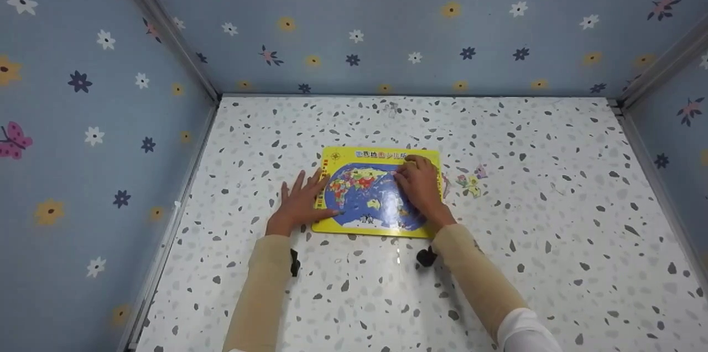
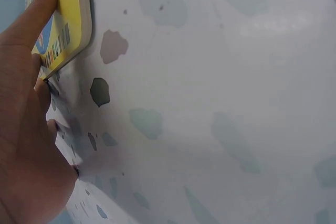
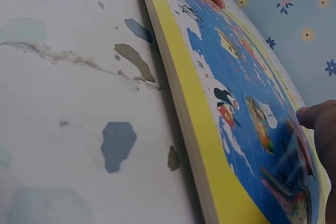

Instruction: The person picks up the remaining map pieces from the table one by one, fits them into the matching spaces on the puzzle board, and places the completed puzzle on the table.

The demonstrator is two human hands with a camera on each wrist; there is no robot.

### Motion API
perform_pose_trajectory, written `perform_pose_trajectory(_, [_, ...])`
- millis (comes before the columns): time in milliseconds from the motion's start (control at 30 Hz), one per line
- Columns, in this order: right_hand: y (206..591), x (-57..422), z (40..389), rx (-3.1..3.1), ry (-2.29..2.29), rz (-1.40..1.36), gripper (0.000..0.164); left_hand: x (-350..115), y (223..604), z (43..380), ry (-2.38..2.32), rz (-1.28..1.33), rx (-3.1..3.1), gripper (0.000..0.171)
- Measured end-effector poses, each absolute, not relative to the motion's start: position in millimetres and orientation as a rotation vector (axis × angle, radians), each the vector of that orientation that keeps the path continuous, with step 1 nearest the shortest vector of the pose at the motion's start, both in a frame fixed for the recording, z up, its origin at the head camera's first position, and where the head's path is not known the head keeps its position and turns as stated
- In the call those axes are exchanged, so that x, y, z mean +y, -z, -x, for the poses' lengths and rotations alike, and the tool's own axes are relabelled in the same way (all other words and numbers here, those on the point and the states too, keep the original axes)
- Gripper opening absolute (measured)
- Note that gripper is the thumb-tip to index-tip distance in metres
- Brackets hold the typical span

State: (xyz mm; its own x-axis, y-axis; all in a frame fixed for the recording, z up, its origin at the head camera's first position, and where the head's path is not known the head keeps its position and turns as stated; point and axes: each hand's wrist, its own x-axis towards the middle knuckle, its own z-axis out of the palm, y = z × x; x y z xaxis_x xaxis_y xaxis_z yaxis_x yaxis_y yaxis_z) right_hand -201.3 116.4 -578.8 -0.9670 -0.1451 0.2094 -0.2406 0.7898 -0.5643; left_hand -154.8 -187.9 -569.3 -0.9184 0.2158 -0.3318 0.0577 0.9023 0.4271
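We see a map board (image 1: 357,205) lying flat on the speckled white surface (image 1: 354,285), between the two hands. It is rectangular with rounded corners, bordered in yellow, with a glossy blue oval map of many-coloured lands and printed characters along the top. The left hand (image 1: 298,205) has its fingers spread over the board's left edge, thumb on the board, gripping nothing. The right hand (image 1: 423,189) rests over the map's right part, fingers bent; we cannot tell whether they pinch anything.

Only the head view shows us the small coloured pieces (image 1: 471,184) just right of the board. The right wrist view alone reveals a dark crack-like line (image 3: 79,60) on the surface, and makes clear a penguin figure (image 3: 226,114) in red.
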Motion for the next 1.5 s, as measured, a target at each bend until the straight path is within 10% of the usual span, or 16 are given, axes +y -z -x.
perform_pose_trajectory(1500, [581.9, 125.6, 186.9, -2.788, -0.601, -0.573, 0.025, -188.9, 571.8, 153.3, -0.611, -0.178, 2.687, 0.102])
